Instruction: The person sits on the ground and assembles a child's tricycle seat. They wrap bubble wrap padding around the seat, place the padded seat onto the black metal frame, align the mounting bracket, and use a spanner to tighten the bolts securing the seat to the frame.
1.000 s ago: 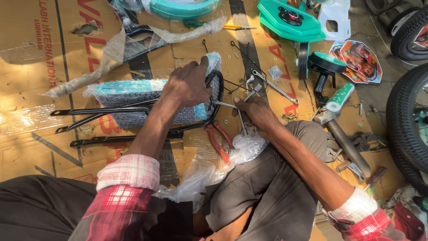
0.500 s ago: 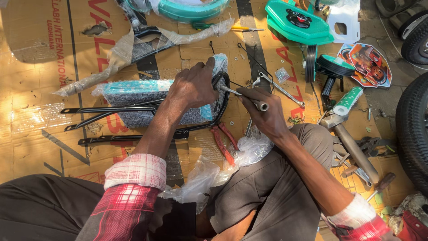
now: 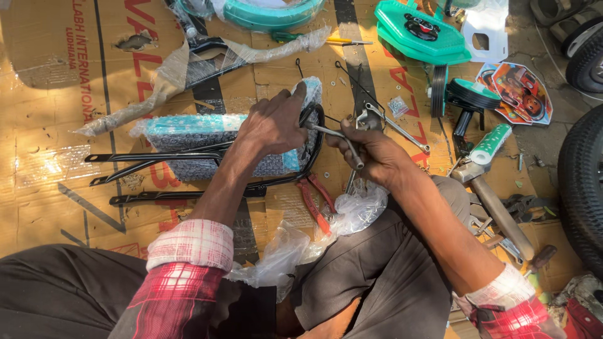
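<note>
Since the earlier frame, the slim metal tool [image 3: 339, 139] had been swung from lying level near the right hand [image 3: 370, 154] to slanting from the black carrier frame [image 3: 314, 125] down into that fist. The left hand [image 3: 273, 122] was clamped over the wrapped end of the carrier, fingers curled on the bubble-wrapped teal part [image 3: 188, 129], pinning it to the cardboard sheet [image 3: 56, 182]. The right hand was clenched around the tool's shaft, its tip set at the frame's curved end. A fastener was judged to be in the course of tightening or loosening there; the fastener itself could not be made out. A firm brace and a steady turn were judged to be called for next. Red-handled pliers [image 3: 313, 202] lay untouched just beside the frame.
</note>
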`<state>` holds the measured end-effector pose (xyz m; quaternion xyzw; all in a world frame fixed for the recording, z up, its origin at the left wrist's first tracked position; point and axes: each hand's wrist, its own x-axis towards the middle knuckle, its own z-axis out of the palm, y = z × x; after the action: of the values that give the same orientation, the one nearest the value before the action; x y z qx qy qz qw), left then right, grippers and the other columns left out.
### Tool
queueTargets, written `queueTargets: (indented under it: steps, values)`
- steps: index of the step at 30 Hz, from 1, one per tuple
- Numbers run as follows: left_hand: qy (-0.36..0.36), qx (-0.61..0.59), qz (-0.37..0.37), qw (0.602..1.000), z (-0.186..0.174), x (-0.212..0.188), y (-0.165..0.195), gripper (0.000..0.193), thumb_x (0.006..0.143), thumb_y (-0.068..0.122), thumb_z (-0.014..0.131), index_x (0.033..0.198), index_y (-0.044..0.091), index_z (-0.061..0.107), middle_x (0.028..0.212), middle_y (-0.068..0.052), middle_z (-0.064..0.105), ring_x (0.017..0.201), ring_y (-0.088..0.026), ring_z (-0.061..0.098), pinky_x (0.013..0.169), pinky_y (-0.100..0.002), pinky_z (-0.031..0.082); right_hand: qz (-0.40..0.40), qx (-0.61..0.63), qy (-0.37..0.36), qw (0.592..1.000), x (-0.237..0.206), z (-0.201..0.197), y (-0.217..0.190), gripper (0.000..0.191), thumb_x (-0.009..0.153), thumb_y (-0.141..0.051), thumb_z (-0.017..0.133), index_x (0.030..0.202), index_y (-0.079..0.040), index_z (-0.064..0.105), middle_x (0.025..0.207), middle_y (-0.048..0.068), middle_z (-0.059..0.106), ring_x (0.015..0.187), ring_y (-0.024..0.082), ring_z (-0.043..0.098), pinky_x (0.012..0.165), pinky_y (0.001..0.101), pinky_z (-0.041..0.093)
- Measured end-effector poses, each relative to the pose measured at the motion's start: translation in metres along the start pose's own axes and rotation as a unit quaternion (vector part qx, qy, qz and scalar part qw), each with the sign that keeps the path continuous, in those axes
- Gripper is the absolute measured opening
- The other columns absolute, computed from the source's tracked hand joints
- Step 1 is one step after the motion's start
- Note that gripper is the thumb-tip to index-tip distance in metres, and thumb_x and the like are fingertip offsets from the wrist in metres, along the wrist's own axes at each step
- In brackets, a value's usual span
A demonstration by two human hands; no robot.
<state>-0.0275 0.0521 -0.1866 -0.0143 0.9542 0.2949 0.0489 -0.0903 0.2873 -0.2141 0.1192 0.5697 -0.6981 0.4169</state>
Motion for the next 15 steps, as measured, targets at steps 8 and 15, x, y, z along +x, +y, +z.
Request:
queueTargets:
  steps: [8,15]
  values:
    - [0.033,0.019,-0.023,0.999,0.011,0.004,-0.009,0.079,0.074,0.025,0.067,0.142,-0.006,0.040,0.108,-0.033,0.065,0.100,-0.048,0.067,0.090,-0.055,0.053,-0.159,-0.182,0.073,0.968,-0.005,-0.043,0.017,0.026,0.101,-0.024,0.067,0.097,0.002,0.065,0.079,0.017,0.065,0.058,0.020,0.061,0.052,0.0344,0.050]
    - [0.079,0.045,-0.016,0.996,-0.039,0.000,0.013,0.073,0.072,0.026,0.067,0.137,-0.002,0.048,0.103,-0.027,0.069,0.098,-0.043,0.070,0.086,-0.053,0.055,-0.390,-0.540,0.187,0.722,-0.017,-0.043,0.038,0.051,0.090,-0.024,0.075,0.125,0.007,0.054,0.099,0.022,0.067,0.088,0.032,0.066,0.076,0.0474,0.052]
